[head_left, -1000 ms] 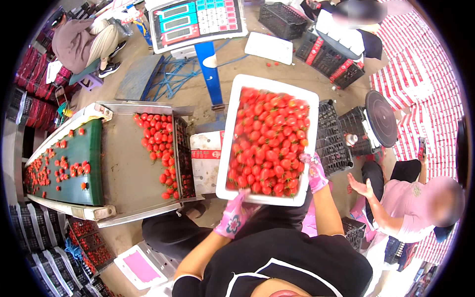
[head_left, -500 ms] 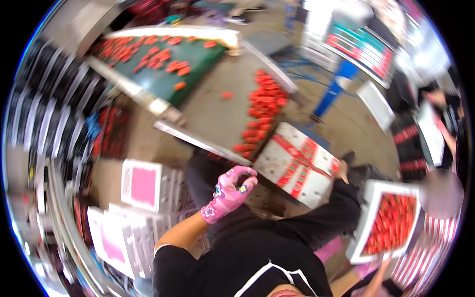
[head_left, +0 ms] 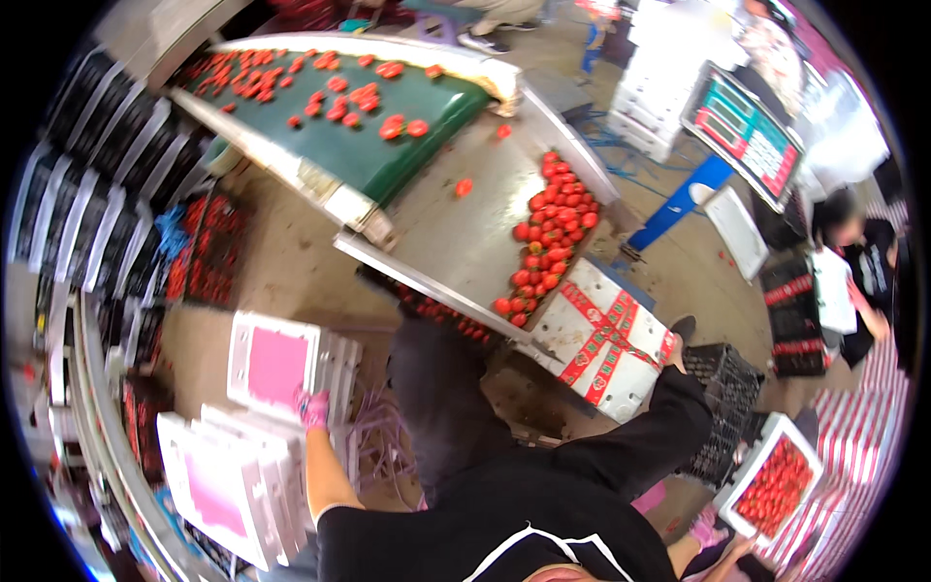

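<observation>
My left hand point(head_left: 312, 408), in a pink flowered glove, has its fingers curled at the lower corner of a white crate point(head_left: 321, 361) with a pink panel, one of a standing row. More such white crates point(head_left: 254, 456) stand beside it, nearer me. At the lower right, my right hand point(head_left: 707, 530), also pink-gloved, is close to the corner of a white box point(head_left: 802, 446) filled with red tomatoes point(head_left: 775, 487). Its fingers are too small and blurred to read. A bare hand point(head_left: 742, 549), apparently another person's, is at that box's lower edge.
A green conveyor belt point(head_left: 373, 160) carries tomatoes to a metal tray point(head_left: 427, 228), where many are heaped point(head_left: 553, 228). A taped white box point(head_left: 606, 339) lies below the tray. Black crates point(head_left: 718, 398) stand at right, near a scale point(head_left: 745, 133) and another person point(head_left: 873, 262).
My left hand has moved down and left from near the tray to the white crates. The tomato box at right has moved lower and farther away. Several tomatoes on the belt have shifted.
</observation>
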Demonstrator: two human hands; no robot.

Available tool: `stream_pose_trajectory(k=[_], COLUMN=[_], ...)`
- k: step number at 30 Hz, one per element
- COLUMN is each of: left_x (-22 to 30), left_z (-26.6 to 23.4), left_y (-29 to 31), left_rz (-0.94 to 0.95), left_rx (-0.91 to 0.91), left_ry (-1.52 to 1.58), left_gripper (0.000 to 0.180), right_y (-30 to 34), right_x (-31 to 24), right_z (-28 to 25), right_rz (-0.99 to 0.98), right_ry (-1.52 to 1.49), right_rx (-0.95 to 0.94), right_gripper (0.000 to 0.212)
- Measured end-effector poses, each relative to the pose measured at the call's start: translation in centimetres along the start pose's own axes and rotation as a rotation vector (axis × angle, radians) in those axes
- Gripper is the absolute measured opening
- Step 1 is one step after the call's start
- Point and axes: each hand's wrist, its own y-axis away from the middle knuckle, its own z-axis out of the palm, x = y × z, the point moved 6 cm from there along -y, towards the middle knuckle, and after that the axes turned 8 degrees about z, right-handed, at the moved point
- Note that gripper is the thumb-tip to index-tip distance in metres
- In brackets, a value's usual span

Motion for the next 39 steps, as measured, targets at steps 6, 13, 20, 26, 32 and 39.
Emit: stream_pose_trajectory(k=[6, 13, 20, 26, 32, 39], left_x=[-0.2, 0.2, 12.1, 32.1, 53.2, 58.9], left_z=[3.8, 4.4, -8.3, -24.3, -21.3, -12.4], left_y=[-1.6, -1.7, -4.8, -0.6, 11.9, 26.2], left_rz=[-0.240, -0.047, -0.100, 0.881, 1.590, 2.129], left_rx=[-0.265, -0.157, 0.309, 0.756, 0.309, 0.034], left_ry=[-0.147, -0.322, 0.125, 0.140, -0.015, 0.288], left_gripper=[0.095, 0.067, 0.056, 0.038, 0.034, 0.021], right_y=[0.7, 5.3, 22.3, 30.5, 31.8, 14.7], right_x=[8.6, 7.5, 14.0, 19.6, 12.5, 5.3], right_z=[-4.5, 16.2, 34.3, 41.1, 43.7, 29.0], right_rz=[-0.148, -0.558, -1.040, -0.772, -0.406, -0.267], right_ry=[0.038, 0.527, 1.091, 0.977, 0.685, 0.474], right_rx=[-0.032, -0.458, -0.553, -1.040, -1.012, -0.519], right_gripper=[0.043, 0.029, 0.014, 0.023, 0.037, 0.032])
